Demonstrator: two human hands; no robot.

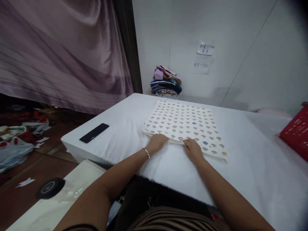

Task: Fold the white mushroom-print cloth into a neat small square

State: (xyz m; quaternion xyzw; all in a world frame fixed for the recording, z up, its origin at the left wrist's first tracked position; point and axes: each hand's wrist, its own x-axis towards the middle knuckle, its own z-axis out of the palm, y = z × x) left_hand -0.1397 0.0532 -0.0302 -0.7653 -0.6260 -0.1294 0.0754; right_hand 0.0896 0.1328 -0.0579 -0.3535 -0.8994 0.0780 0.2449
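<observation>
White cloth-covered table (255, 154): extends to either side of the left hand (157, 142) and right hand (193, 150)
Folded cream mushroom-print cloth (184, 128): flat, near edge at both hands, mostly beyond them
Flat black rectangular slab (94, 132): left of the left hand, well apart

There is room to pass between phone (94, 132) and cloth (183, 122); rightward, the red basket (297, 131) blocks.

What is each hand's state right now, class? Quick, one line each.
Left hand: on the near edge of the patterned cloth; whether it grips cannot be told.
Right hand: closed, pinching the same edge.
</observation>
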